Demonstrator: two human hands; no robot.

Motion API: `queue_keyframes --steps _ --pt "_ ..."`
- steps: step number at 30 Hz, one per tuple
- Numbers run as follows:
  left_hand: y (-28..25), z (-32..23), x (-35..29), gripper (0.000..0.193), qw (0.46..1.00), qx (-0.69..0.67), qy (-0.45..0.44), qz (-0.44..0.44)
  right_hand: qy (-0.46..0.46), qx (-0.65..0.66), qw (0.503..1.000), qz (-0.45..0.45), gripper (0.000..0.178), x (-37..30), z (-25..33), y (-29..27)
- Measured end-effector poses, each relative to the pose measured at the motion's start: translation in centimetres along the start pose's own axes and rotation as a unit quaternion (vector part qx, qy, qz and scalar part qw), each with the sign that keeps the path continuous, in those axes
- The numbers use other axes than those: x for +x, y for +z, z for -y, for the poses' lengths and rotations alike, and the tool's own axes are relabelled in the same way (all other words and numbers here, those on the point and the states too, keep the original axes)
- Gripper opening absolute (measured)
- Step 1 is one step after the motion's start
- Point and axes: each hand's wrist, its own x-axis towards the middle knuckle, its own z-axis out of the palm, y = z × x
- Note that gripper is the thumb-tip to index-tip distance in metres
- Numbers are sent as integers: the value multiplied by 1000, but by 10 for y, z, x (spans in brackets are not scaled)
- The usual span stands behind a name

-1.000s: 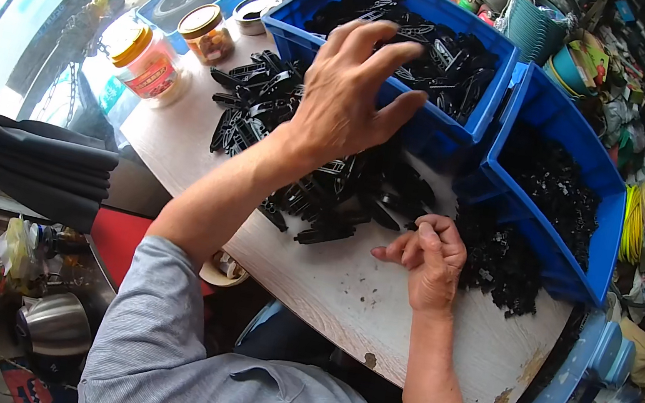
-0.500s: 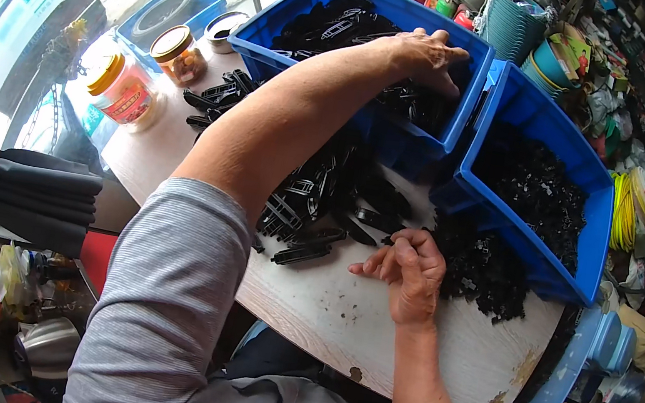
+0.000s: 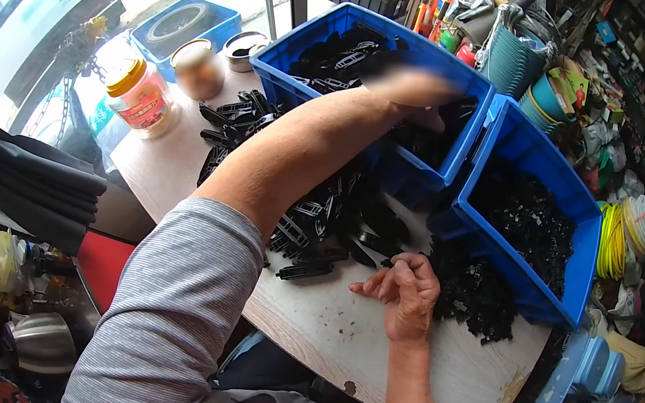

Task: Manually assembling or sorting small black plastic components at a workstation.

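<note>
My left arm reaches across to the far blue bin (image 3: 423, 154), which holds many long black plastic parts (image 3: 355, 57). Over that bin's right half, my left hand (image 3: 416, 90) is smeared, so its fingers and anything in them cannot be made out. Above the table, beside loose black pieces, my right hand (image 3: 410, 300) is closed, thumb and index drawn together while lower fingers point left. Whatever it may hold is too small to name. A heap of long black parts (image 3: 310, 225) lies left of it; a pile of small black parts (image 3: 480, 298) lies to its right.
A second blue bin (image 3: 524, 284) with small black parts stands at the right on the pale table (image 3: 312, 318). A yellow-lidded jar (image 3: 140, 101), another jar (image 3: 198, 72) and an open tin (image 3: 243, 50) stand at the left. Yellow cable coils (image 3: 613, 239) lie beyond the right bin.
The view has shifted slightly, so the bins and table appear lower. My left hand, clear before with fingers spread over the far bin, is now blurred there. My right hand keeps its pose.
</note>
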Motion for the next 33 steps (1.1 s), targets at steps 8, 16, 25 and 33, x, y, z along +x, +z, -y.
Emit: queue_keyframes --steps 8,16,25,33 --pt "-2 -6 0 74 1000 18 -2 -14 0 -6 1000 11 14 1 -1 -2" --pt "8 -1 12 77 999 1 51 9 -2 8 1000 14 15 1 -2 -4" --pt "-5 -4 7 73 999 -8 25 32 7 1 1000 15 15 0 1 -2" --pt "7 -7 14 65 999 22 6 27 4 0 1000 0 16 0 -1 -1"
